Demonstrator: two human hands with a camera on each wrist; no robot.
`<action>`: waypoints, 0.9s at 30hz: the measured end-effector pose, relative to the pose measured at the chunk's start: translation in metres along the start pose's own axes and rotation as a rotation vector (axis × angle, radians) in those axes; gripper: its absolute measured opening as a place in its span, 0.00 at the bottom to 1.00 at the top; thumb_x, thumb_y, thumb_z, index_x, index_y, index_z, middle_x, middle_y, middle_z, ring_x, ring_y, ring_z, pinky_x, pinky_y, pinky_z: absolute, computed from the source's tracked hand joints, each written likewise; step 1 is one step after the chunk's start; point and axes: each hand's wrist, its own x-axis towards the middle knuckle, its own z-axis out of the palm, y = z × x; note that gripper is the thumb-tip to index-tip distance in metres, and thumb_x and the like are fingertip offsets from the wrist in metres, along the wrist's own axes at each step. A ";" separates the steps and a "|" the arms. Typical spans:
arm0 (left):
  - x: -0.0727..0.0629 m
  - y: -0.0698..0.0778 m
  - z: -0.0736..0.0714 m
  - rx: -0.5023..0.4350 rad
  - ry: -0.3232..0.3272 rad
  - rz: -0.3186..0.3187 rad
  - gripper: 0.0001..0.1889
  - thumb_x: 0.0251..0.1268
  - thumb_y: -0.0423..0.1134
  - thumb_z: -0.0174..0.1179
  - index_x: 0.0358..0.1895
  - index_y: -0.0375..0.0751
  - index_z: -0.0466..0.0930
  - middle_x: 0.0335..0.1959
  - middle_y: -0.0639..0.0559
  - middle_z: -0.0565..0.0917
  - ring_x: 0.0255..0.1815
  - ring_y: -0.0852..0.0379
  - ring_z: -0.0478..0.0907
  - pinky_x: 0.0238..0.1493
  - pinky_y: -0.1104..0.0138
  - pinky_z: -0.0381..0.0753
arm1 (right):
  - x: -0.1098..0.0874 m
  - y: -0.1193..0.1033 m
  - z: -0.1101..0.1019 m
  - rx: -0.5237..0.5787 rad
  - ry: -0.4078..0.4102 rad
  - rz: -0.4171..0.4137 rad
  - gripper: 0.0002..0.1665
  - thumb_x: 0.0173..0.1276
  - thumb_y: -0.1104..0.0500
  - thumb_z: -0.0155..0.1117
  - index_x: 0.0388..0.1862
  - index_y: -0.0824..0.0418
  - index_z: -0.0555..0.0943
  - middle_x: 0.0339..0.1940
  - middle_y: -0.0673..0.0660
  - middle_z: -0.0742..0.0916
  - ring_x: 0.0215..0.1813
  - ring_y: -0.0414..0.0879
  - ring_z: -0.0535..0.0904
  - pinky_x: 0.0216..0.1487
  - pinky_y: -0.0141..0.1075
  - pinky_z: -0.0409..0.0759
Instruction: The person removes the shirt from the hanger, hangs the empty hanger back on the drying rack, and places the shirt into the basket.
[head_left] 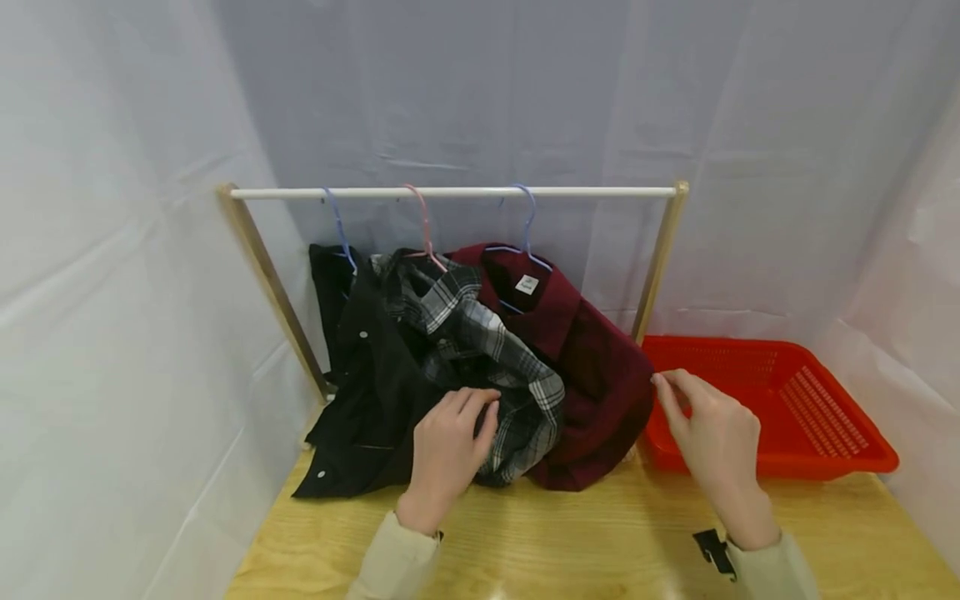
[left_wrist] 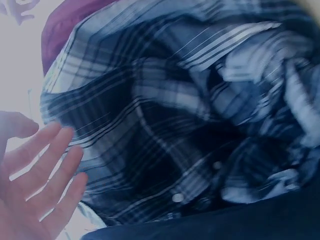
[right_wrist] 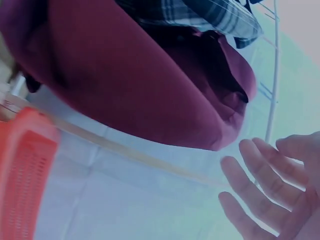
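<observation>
Three garments hang side by side: a black jacket-like garment [head_left: 367, 358] at left, a black-and-white plaid shirt [head_left: 543, 392] in the middle, and a maroon collared garment [head_left: 611, 358] at right. My left hand [head_left: 446, 446] is in front of the plaid shirt, its fingers loosely bent and holding nothing. In the left wrist view those fingers are spread beside the plaid cloth [left_wrist: 115, 150]. Close to the maroon garment's right edge is my right hand [head_left: 716, 433]. The right wrist view shows its relaxed fingers just apart from the maroon cloth [right_wrist: 120, 80].
A rack with a white rod [head_left: 465, 192] and wooden side posts bears a blue hanger [head_left: 339, 221], a pink hanger [head_left: 426, 218] and another blue hanger [head_left: 530, 218]. To the right, a red plastic basket [head_left: 862, 454] stands on the wooden table [head_left: 570, 542]. Pale sheeting surrounds the table.
</observation>
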 end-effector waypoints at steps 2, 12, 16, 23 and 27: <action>0.011 0.001 -0.002 -0.017 0.029 -0.004 0.07 0.69 0.41 0.66 0.46 0.47 0.87 0.41 0.53 0.87 0.40 0.54 0.84 0.37 0.62 0.85 | 0.010 -0.002 0.002 0.015 0.031 0.001 0.07 0.65 0.58 0.72 0.37 0.62 0.87 0.29 0.60 0.90 0.12 0.43 0.60 0.12 0.33 0.51; 0.058 0.009 0.005 0.041 0.031 -0.003 0.28 0.69 0.54 0.65 0.66 0.43 0.77 0.69 0.44 0.75 0.71 0.44 0.69 0.70 0.43 0.65 | 0.054 -0.012 0.033 0.099 0.075 -0.008 0.08 0.68 0.59 0.70 0.44 0.59 0.86 0.32 0.58 0.88 0.23 0.52 0.78 0.17 0.38 0.66; 0.066 0.014 0.016 0.106 -0.069 -0.031 0.37 0.69 0.61 0.61 0.75 0.45 0.68 0.78 0.42 0.64 0.79 0.42 0.58 0.73 0.36 0.54 | 0.065 -0.015 0.054 0.134 0.020 -0.002 0.10 0.71 0.56 0.69 0.47 0.59 0.85 0.35 0.58 0.88 0.29 0.52 0.83 0.20 0.45 0.76; 0.066 0.016 0.030 0.221 -0.123 -0.014 0.38 0.68 0.66 0.60 0.73 0.46 0.72 0.78 0.41 0.64 0.79 0.43 0.58 0.74 0.36 0.53 | 0.073 -0.019 0.079 0.107 -0.039 -0.028 0.16 0.70 0.53 0.70 0.51 0.59 0.85 0.36 0.60 0.90 0.23 0.55 0.81 0.16 0.46 0.74; 0.064 0.015 0.030 0.250 -0.129 -0.008 0.37 0.66 0.67 0.59 0.70 0.46 0.75 0.77 0.42 0.66 0.79 0.44 0.59 0.74 0.36 0.52 | 0.073 -0.019 0.084 0.097 -0.066 -0.025 0.13 0.70 0.53 0.70 0.49 0.59 0.86 0.26 0.63 0.88 0.17 0.58 0.75 0.14 0.46 0.71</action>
